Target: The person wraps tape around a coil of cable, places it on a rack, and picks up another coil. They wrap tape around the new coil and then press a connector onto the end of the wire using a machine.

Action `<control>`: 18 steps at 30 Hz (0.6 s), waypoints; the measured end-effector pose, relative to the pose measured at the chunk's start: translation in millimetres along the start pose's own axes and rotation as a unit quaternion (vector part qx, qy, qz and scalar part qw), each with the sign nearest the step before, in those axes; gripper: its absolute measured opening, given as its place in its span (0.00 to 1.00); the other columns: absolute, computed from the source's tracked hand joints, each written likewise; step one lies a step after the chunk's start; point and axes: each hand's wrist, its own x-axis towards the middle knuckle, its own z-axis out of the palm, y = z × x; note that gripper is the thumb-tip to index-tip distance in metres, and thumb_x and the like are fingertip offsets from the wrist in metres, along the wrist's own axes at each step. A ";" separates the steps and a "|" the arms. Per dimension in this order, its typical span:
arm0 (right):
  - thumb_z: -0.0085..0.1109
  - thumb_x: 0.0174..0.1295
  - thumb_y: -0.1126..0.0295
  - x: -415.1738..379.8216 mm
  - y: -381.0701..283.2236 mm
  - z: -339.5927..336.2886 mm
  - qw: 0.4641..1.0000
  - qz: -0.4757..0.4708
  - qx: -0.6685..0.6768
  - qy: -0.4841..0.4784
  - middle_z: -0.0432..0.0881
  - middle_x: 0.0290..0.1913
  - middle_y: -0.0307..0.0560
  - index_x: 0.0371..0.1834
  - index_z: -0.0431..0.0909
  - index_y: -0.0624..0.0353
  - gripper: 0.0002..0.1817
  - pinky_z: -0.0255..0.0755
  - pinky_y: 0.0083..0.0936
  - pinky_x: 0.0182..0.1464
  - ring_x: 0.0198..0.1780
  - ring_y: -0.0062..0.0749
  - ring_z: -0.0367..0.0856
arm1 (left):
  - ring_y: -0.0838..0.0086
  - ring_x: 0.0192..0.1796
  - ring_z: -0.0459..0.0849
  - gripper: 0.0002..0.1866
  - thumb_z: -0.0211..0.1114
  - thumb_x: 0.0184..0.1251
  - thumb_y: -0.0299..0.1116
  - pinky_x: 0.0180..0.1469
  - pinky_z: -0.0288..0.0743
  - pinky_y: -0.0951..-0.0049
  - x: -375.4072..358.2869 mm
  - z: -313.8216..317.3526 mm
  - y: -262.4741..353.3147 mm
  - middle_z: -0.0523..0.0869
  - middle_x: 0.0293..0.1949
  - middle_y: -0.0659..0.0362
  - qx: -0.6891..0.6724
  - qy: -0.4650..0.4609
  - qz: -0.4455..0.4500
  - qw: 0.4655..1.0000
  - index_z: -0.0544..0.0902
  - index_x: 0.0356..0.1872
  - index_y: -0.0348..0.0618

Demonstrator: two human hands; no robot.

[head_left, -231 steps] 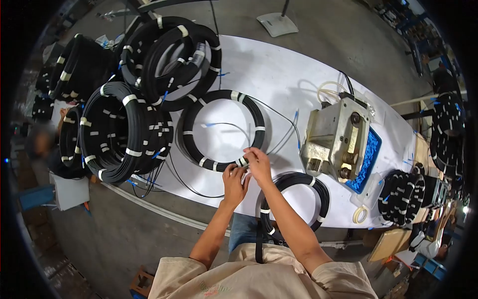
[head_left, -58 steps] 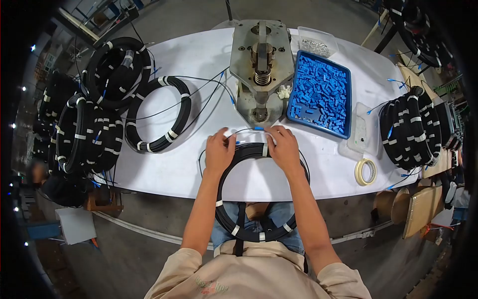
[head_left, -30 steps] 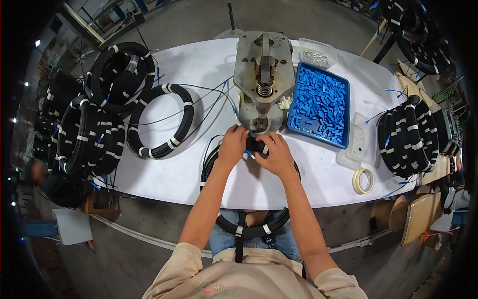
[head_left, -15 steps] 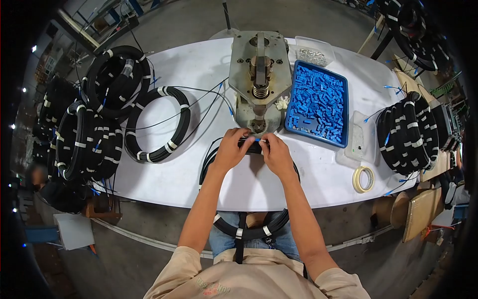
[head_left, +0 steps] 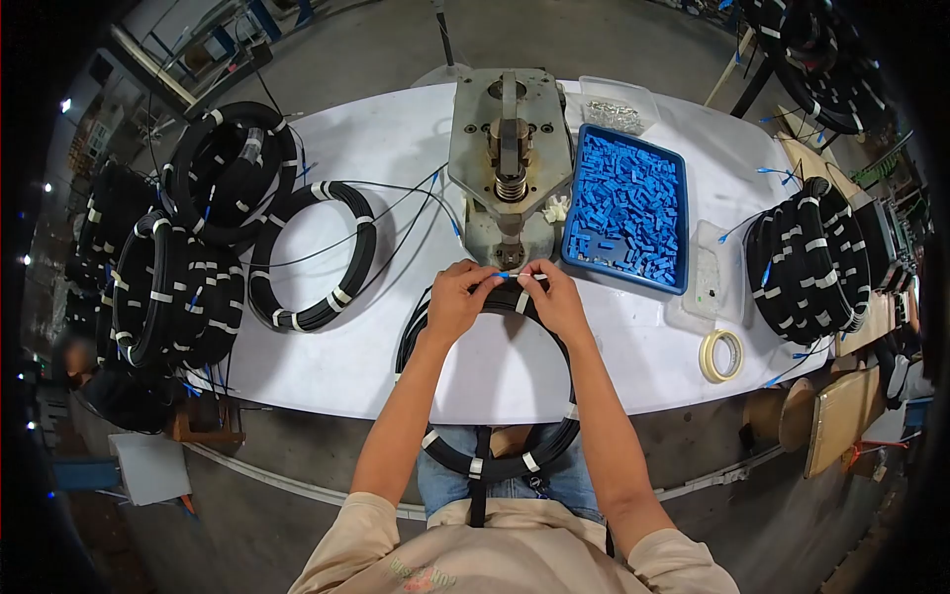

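Just in front of the bench press, both hands meet at a small blue connector with a pale tip pointing right. My left hand is closed, pinching the blue part between thumb and fingers. My right hand is pinched around the pale end, whose exact kind I cannot make out. Below them a coil of black cable, bound with white tape bands, lies partly on the table and hangs over its front edge onto the lap. My forearms hide parts of the coil's sides.
A blue tray full of small blue connector housings stands right of the press. Behind it is a clear box of metal pieces. A tape roll lies at right. Cable coils sit left, with more coils at far right.
Both hands have drawn slightly apart, exposing the blue connector and its pale tip between them. The view has shifted a little.
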 end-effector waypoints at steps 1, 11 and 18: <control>0.58 0.65 0.68 1.3 2.8 0.8 1.000 0.001 0.029 0.012 0.79 0.32 0.41 0.38 0.75 0.64 0.09 0.70 0.20 0.39 0.33 0.22 0.77 | 0.64 0.31 0.78 0.07 0.70 0.59 0.35 0.36 0.70 0.61 -0.5 1.3 -2.1 0.80 0.27 0.57 -0.072 0.023 -0.030 0.997 0.89 0.36 0.49; 0.49 0.72 0.64 1.3 5.6 5.4 0.995 0.027 0.073 0.056 0.79 0.36 0.45 0.43 0.69 0.63 0.11 0.74 0.24 0.39 0.34 0.30 0.84 | 0.54 0.38 0.78 0.05 0.56 0.69 0.32 0.40 0.71 0.56 -28.1 -13.8 -2.3 0.80 0.33 0.53 0.324 0.072 0.021 0.943 0.77 0.38 0.41; 0.49 0.71 0.67 11.5 13.8 6.8 0.994 0.039 0.074 0.064 0.79 0.35 0.49 0.45 0.69 0.65 0.10 0.74 0.28 0.37 0.33 0.32 0.82 | 0.52 0.42 0.78 0.09 0.51 0.72 0.34 0.43 0.73 0.54 -6.7 -12.3 -7.0 0.80 0.35 0.51 0.207 0.040 -0.036 0.977 0.77 0.39 0.41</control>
